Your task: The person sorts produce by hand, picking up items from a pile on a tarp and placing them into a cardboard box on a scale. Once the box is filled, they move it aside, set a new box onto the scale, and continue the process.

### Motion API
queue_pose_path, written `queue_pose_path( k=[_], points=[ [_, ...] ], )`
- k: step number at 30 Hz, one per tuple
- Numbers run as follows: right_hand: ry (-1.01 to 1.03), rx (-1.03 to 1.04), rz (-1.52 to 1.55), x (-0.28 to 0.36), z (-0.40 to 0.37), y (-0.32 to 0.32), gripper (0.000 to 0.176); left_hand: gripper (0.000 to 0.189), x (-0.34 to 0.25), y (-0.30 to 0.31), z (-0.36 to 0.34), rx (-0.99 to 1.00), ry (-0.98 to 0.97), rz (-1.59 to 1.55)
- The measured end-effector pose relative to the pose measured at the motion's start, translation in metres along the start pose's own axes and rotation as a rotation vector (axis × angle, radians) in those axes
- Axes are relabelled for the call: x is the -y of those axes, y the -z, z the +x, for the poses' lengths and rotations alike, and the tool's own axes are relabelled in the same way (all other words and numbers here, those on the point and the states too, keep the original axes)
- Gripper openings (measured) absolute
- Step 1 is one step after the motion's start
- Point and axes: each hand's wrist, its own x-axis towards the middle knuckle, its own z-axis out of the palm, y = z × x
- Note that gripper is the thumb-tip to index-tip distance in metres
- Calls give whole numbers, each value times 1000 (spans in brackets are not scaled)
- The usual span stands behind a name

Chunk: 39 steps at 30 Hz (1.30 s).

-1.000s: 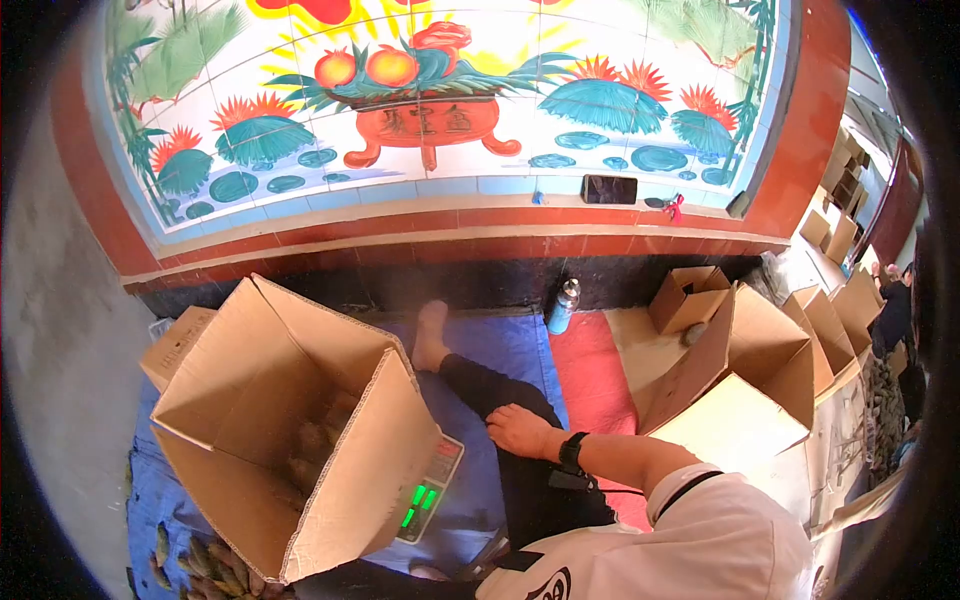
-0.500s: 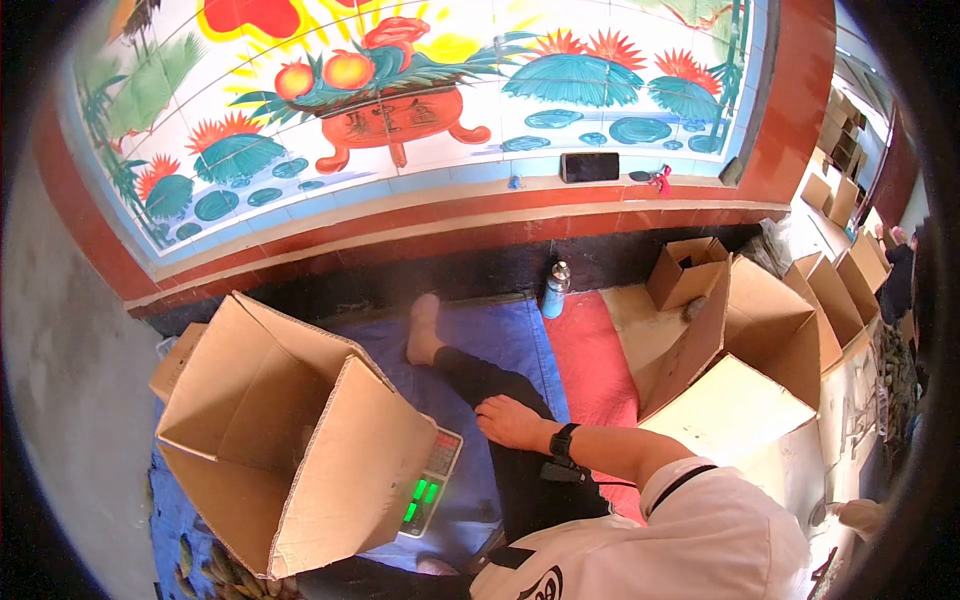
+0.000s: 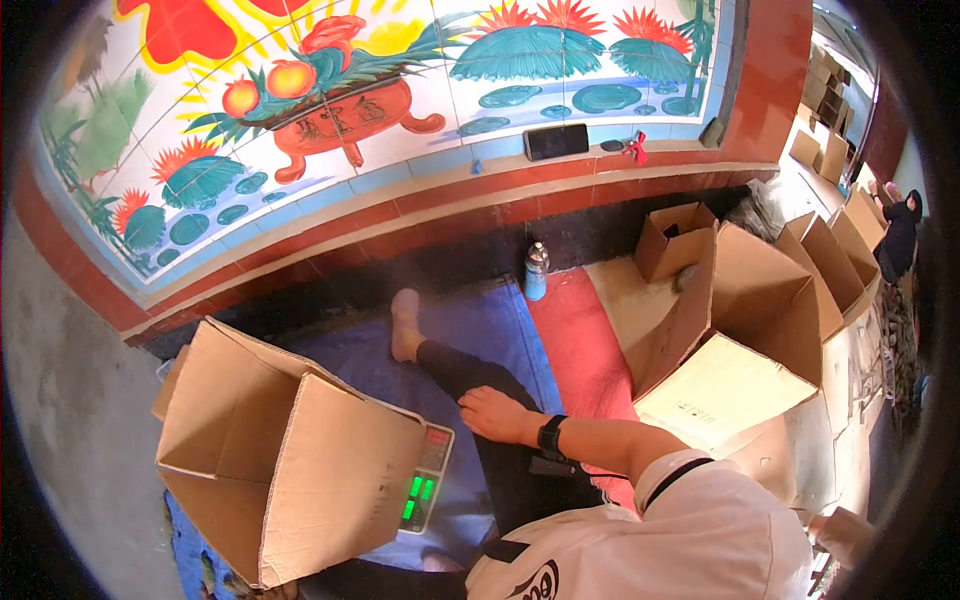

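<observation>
My right hand (image 3: 492, 414) lies on my outstretched leg (image 3: 480, 380), in black trousers, with its fingers loosely laid over the knee and nothing in them. A black watch (image 3: 550, 436) is on that wrist. Left of the leg, a large open cardboard box (image 3: 340, 480) sits over a digital scale (image 3: 432, 470), whose green digits and keypad show at the box's right side. My left hand is out of view. Under the forearm, a small dark object with a cable is partly hidden.
Blue sheet (image 3: 460, 330) and red sheet (image 3: 580, 340) cover the floor. A blue bottle (image 3: 537, 272) stands by the wall. At right are open cardboard boxes (image 3: 730, 375). A phone (image 3: 557, 142) rests on the ledge. Another person (image 3: 900, 235) is at far right.
My view has shifted slightly, so the mural and boxes sit further left in the picture. The far person shows more fully. My right hand stays on the leg.
</observation>
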Motion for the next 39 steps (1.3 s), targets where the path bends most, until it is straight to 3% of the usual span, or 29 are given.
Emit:
queue_pose_path(
  k=[5,7,8,13,15,17,23,32,35,38,39],
  points=[
    [-14,-12,22,-1,1,4,14,50,-17,-12,13,41,-149,-150],
    [-14,-39,35,-2,0,6,14,48,-24,-12,15,-34,94,-172],
    [-31,-22,38,-3,0,6,14,48,-20,-12,18,-30,93,-166],
    [-77,6,78,-3,0,9,13,51,-12,-26,27,-36,-106,-30],
    [-71,-90,112,-3,1,11,13,53,-25,-36,35,-51,-164,31],
    [-99,-53,139,-4,-1,13,15,57,-45,-47,47,-49,-455,266],
    [-114,-49,166,-5,0,11,17,54,-36,-46,54,-40,-542,310],
    [-109,-62,169,-10,3,14,15,47,-35,-42,51,-30,-559,438],
    [-98,-99,160,-11,3,18,14,40,3,-35,57,-39,-515,474],
    [-117,-87,174,-12,1,15,15,42,-4,-38,54,-38,-463,466],
    [-142,-67,193,-13,1,16,16,43,-30,-45,51,-56,-539,450]
  ],
)
